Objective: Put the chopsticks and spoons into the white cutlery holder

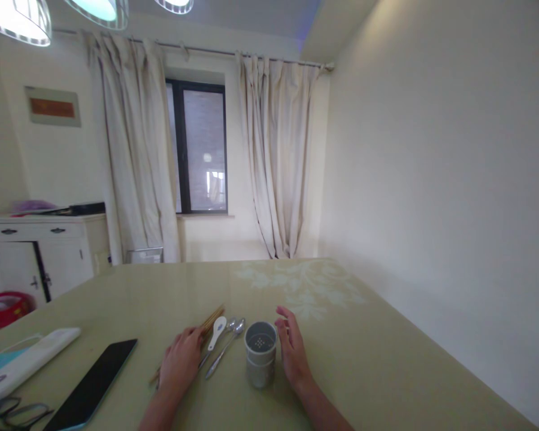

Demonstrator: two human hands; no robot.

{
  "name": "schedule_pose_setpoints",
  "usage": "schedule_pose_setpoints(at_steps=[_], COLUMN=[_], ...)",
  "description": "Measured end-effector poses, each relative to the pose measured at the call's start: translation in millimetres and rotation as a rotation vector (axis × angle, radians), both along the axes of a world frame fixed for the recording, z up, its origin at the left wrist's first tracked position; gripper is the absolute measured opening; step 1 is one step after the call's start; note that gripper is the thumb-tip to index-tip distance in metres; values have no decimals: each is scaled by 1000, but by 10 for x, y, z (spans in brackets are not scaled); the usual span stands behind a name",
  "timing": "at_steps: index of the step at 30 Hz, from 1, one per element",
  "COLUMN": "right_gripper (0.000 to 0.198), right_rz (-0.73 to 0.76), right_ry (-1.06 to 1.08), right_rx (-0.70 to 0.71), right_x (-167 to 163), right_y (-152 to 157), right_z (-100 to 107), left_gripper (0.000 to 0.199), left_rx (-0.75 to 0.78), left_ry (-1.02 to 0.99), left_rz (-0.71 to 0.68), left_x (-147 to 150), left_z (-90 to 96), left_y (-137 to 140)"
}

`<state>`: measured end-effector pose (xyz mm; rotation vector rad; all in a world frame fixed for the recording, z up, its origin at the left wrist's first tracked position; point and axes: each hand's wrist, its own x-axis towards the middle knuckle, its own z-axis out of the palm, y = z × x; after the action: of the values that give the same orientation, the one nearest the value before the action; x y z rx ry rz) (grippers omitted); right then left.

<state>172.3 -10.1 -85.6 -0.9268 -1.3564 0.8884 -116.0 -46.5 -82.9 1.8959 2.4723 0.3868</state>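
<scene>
My left hand [182, 357] is closed over a bundle of wooden chopsticks [214, 315], whose ends stick out on both sides of it. Just to its right lie a white ceramic spoon [218, 332] with a blue mark and metal spoons [223, 353], side by side on the table. A grey utensil holder [261, 365] stands upright near the front, with small holes showing in its bottom and nothing inside. Beside the holder's right wall is my right hand [293, 350], open, fingers apart and holding nothing; whether it touches the wall I cannot tell.
On the left of the green table [377, 371] lie a black phone [94, 383], a white case [36, 365], a blue mask [4, 361] and eyeglasses [18, 413]. The wall [453, 179] borders the table's right side. A white cabinet [63, 257] stands back left.
</scene>
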Motion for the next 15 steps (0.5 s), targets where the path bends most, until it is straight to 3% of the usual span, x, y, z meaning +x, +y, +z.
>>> schedule_pose_setpoints(at_steps=[8, 15], right_gripper=[70, 79], right_rz=[77, 141], right_ry=[-51, -106], right_rx=[70, 243], right_x=[33, 75], right_y=[-64, -131], right_z=[46, 94], left_gripper=[49, 56], left_rx=[15, 114], left_ry=[-55, -133], left_rz=[5, 39], left_x=[161, 134], left_z=[135, 164], left_y=[-56, -13])
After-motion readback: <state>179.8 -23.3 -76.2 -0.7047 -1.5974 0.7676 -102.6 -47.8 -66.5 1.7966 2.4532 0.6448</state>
